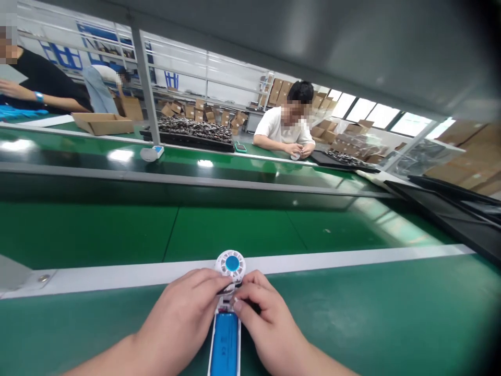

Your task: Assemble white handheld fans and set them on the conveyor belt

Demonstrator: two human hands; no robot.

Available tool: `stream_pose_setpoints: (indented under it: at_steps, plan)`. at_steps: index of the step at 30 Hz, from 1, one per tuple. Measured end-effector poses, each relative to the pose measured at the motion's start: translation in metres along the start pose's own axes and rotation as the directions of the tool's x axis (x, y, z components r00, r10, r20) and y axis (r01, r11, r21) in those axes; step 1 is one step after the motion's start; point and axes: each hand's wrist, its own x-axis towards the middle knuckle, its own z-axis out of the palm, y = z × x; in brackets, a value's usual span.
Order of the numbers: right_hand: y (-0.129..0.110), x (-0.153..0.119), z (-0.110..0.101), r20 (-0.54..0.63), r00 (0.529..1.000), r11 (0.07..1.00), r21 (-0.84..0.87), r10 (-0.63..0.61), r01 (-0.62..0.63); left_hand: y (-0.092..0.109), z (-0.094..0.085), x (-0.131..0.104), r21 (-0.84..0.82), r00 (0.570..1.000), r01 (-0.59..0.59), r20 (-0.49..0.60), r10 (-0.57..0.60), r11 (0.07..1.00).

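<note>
A small white handheld fan (pixel 231 262) with a blue round centre lies at the near edge of the green table, its handle pointing toward me. The handle is open and shows a blue battery cell (pixel 226 342). My left hand (pixel 186 308) closes on the fan's neck from the left, fingertips just below the round head. From the right, my right hand (pixel 266 313) pinches at the neck beside the small inner parts, which its fingers partly hide. Wires and tiny parts there are too small to make out.
A white strip (pixel 332 261) edges the green work surface (pixel 371 313). Across the belt (pixel 117 224), a person in white handles a small part beside a black tray (pixel 344 161). Another tray (pixel 191 134) holds many parts; an open carton (pixel 102 124) and a dark-sleeved person are at left.
</note>
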Motion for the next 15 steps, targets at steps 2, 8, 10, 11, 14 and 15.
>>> stream_pose_setpoints:
  at_steps: [2, 8, 10, 11, 14, 15]
  plan:
    - [-0.003, -0.001, 0.003, 0.006, 1.0, 1.0, 0.003, 0.01, -0.01, 0.0, 0.0, -0.001, 0.036, 0.995, -0.094, -0.034, 0.095, 0.995]
    - [-0.009, -0.005, 0.006, -0.055, 0.988, 0.978, 0.156, 0.146, -0.136, 0.008, 0.005, -0.004, 0.047, 0.979, -0.201, -0.02, 0.202, 0.978]
    - [-0.01, -0.006, 0.006, -0.062, 0.986, 0.977, 0.162, 0.152, -0.141, 0.009, 0.007, -0.006, 0.067, 0.975, -0.221, -0.015, 0.222, 0.973]
    - [-0.01, -0.007, 0.006, -0.067, 0.986, 0.977, 0.158, 0.156, -0.144, 0.009, 0.007, -0.007, 0.081, 0.973, -0.227, -0.016, 0.229, 0.971]
    - [-0.009, -0.008, 0.007, -0.082, 0.981, 0.973, 0.167, 0.177, -0.162, 0.01, 0.007, -0.007, 0.125, 0.966, -0.256, -0.009, 0.26, 0.958]
    - [-0.009, -0.008, 0.008, -0.087, 0.979, 0.97, 0.179, 0.183, -0.165, 0.011, 0.007, -0.006, 0.137, 0.962, -0.27, -0.001, 0.273, 0.953]
